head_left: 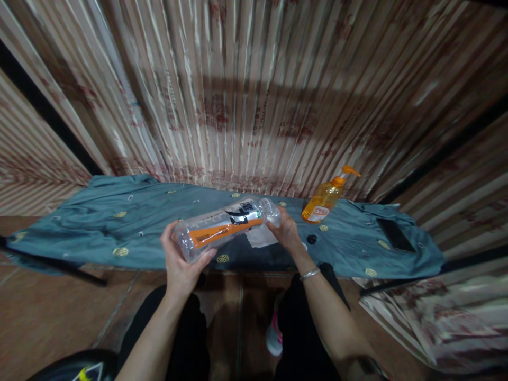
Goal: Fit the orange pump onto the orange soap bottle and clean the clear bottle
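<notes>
From the head camera, you hold the clear plastic bottle sideways above the table: left hand wrapped around its base at eight o'clock, right hand pinching the neck at three. It looks empty, light, dentable and slick; hold base and neck.

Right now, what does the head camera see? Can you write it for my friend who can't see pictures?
Two hands hold a clear plastic bottle sideways above a low table with a blue-grey cloth: the left hand grips its base, the right hand its neck end. An orange pump bottle, a white cloth, a small black cap and a dark phone lie on the cloth.
</notes>
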A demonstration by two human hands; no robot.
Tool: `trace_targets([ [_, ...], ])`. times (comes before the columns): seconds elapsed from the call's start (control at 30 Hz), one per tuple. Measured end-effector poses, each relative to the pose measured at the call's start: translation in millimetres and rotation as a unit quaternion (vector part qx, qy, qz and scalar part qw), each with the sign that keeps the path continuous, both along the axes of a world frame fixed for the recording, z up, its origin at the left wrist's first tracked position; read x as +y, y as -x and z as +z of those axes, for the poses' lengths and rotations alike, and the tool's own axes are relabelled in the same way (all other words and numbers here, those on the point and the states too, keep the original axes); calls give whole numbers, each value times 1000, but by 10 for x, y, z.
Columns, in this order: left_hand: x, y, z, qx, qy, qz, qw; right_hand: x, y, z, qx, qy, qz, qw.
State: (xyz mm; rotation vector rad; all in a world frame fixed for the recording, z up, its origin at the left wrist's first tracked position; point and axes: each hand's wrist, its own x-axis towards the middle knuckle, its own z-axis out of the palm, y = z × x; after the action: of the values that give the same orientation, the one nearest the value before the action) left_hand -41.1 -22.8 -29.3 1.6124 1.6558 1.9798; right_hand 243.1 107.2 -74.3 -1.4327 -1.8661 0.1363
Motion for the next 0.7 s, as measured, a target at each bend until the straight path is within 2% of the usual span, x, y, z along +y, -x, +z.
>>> trace_targets([
  [0.7, -18, -25, 57, -20, 14, -7, 1000, -2, -9, 29, 5, 8, 1, 1000],
])
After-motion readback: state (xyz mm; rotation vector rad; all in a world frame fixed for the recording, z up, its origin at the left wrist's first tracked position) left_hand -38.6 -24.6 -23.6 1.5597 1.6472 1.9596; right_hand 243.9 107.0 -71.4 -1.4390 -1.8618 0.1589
